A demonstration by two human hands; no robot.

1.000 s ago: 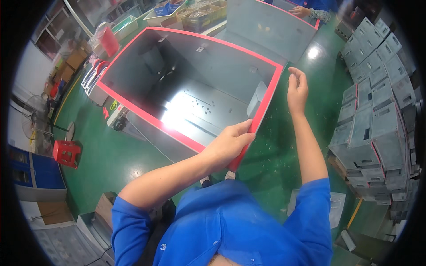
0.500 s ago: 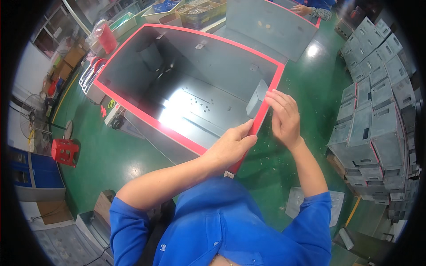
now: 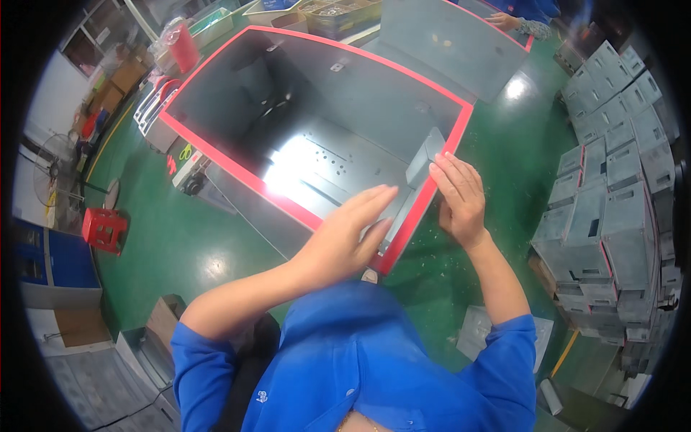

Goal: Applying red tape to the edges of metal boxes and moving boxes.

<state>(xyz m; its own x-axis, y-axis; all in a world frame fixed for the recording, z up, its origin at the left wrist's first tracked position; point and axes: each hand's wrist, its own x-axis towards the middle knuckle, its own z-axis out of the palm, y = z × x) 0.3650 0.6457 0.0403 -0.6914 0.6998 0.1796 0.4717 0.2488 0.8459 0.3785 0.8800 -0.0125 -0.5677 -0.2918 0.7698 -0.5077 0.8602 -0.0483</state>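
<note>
A large grey metal box (image 3: 389,72) stands in front of me with its open top facing up. Red edging strip (image 3: 252,198) runs round its rim. My left hand (image 3: 338,237) is raised over the near right corner, its fingers stretched out and the thumb apart, holding nothing. On the right side of the rim, the fingertips of my right hand (image 3: 462,200) rest against the red strip, the fingers extended and the thumb below them outside the box. A pale grey bracket (image 3: 425,160) shows inside the right wall. Dark shadow hides part of the far left interior.
Grey metal cases (image 3: 608,209) are stacked at the right. Another grey panel (image 3: 453,47) stands at the back, with a co-worker's hand (image 3: 504,21) on its edge. Parts bins (image 3: 338,21) line the far side. A red stool (image 3: 105,229) and a fan (image 3: 57,169) stand left.
My left hand has come off the red strip and moved left, its fingers opening out. My right hand stays at the right rim, slightly lower. The view has shifted a little.
</note>
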